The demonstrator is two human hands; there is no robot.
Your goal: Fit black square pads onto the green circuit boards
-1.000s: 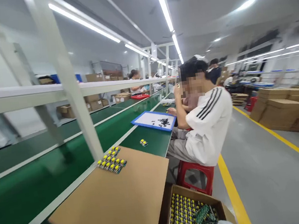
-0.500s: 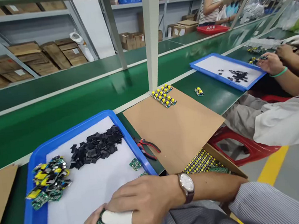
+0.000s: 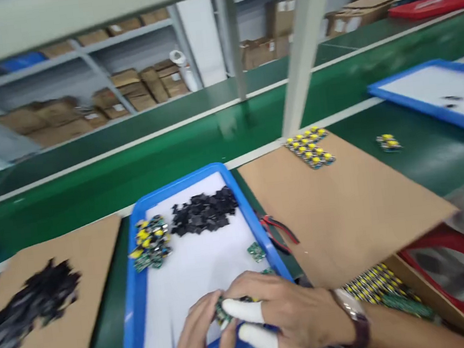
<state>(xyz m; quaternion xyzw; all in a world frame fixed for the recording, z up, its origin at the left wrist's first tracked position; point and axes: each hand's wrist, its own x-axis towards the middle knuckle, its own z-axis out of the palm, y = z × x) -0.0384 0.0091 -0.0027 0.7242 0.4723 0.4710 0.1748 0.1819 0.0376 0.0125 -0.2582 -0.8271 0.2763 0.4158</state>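
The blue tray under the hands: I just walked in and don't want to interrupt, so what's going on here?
A person's left hand and right hand, the latter with white coverings on two fingers, hold a small circuit board over the near end of the blue tray. In the tray lie black pieces, a pile of yellow-and-green boards and a loose green board. Red-handled pliers lie to its right, by a cardboard sheet bearing yellow-topped boards.
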